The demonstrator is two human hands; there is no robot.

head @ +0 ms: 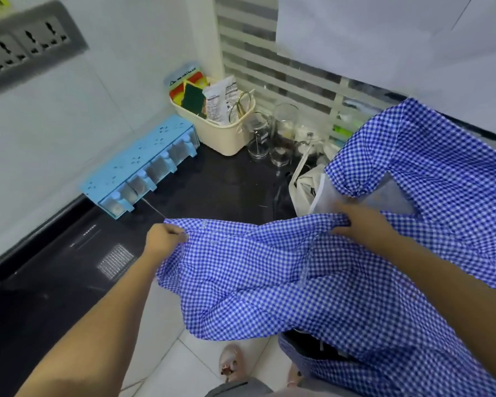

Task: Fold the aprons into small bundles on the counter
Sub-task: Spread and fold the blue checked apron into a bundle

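high on the left wall sits a grey socket panel point(26, 50). below it a dark table point(212, 190) runs along the wall, and on it, against the wall, stands a light blue spice rack point(143, 164) with small clear drawers. the left hand point(165, 234) is clenched on the apron point(269, 276), pinching the left end of its upper hem between thumb and curled fingers, above the front part of the table.

behind, in the corner, a cream basket point(221, 136) holds sponges, a printed packet and a pair of scissors. just beside it to the right stand several clear glass jars point(284, 130), and near those lies a crumpled white bag point(304, 181).

the apron, blue and white check, is stretched between the two hands. its upper hem runs from the left hand across to the right, and its middle sags and hangs down past the table's front edge over the pale floor tiles point(184, 365), where a foot in a pink slipper point(231, 363) shows. the right hand point(361, 224) grasps a bunched fold of the upper hem, fingers curled into the cloth. past that hand the apron spreads up and to the right over the table as far as the wall. more checked cloth shows low at the bottom right; whether it belongs to the same apron i cannot tell.
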